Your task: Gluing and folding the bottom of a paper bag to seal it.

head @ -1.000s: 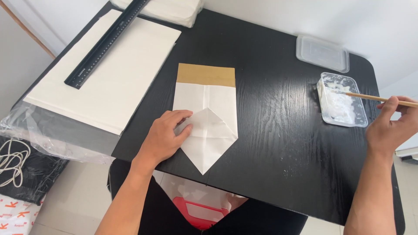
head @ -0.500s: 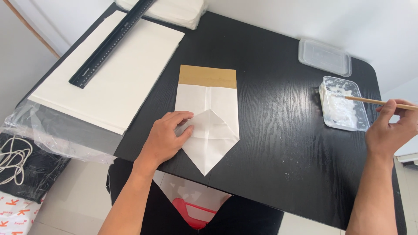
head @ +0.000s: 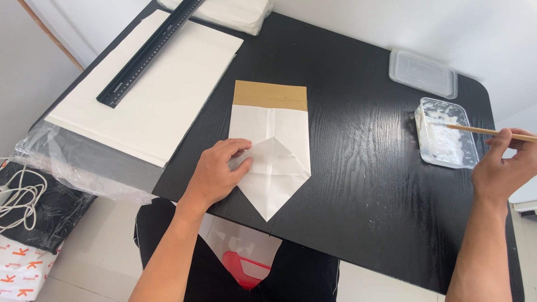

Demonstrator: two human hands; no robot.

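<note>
White folded paper [head: 271,151] (brown band at its far end) lies on the black table [head: 358,162]; the left hand [head: 215,173] presses flat on its left fold, fingers spread. The right hand [head: 500,170] pinches a wooden stick [head: 475,130] whose tip sits in the paste tub [head: 444,133].

— What colours did the folded paper bag [head: 271,142] show?
— White, with 1 tan band on top.
— And the table [head: 358,184]?
— Black, wood-grained. The ruler [head: 148,53] was black too, on white paper sheets [head: 151,92].
</note>
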